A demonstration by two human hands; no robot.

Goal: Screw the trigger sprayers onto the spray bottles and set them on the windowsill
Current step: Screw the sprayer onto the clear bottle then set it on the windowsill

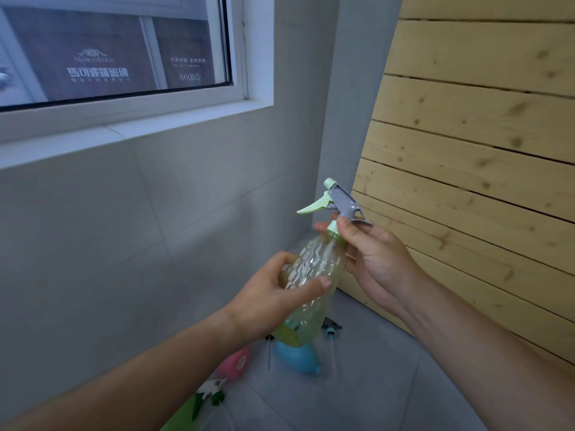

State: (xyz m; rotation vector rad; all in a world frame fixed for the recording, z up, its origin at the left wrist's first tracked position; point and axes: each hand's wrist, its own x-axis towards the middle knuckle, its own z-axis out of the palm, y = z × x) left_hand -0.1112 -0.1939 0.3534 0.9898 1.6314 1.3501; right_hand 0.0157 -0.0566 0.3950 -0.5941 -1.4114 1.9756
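A clear yellow-green ribbed spray bottle is held tilted in mid-air, neck pointing up and right. My left hand wraps around its body. A grey and mint-green trigger sprayer sits on the neck, and my right hand pinches its mint collar with thumb and fingers. The white windowsill runs along the upper left, with nothing on it in view.
On the grey tiled floor below lie a blue bottle, a pink bottle, a green bottle, a white-green sprayer and a blue-tipped sprayer with its dip tube. A slatted wooden panel leans on the right.
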